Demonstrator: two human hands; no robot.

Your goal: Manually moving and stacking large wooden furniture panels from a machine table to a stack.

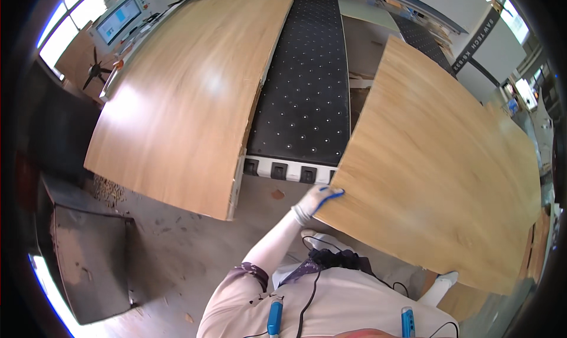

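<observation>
A large wood-grain panel [437,172] spans the right side, tilted across the machine's right part. My left hand [319,200], in a white glove with blue on the palm side, grips the panel's near left corner, its thumb side over the top face. Farther right, at the same panel's near edge, is my right hand [447,278], also gloved. Its fingers are closed at that edge, partly hidden by the board. To the left, a second wood-grain panel [183,102] lies on the machine, with a thick, rough-looking right side.
Between the panels runs a black table [304,78] dotted with small metal balls. A beam [413,7] crosses the far end. At the left are a screen [118,20], a black fan [95,69] and a dark bin [91,261]. Wood chips [109,190] litter the floor.
</observation>
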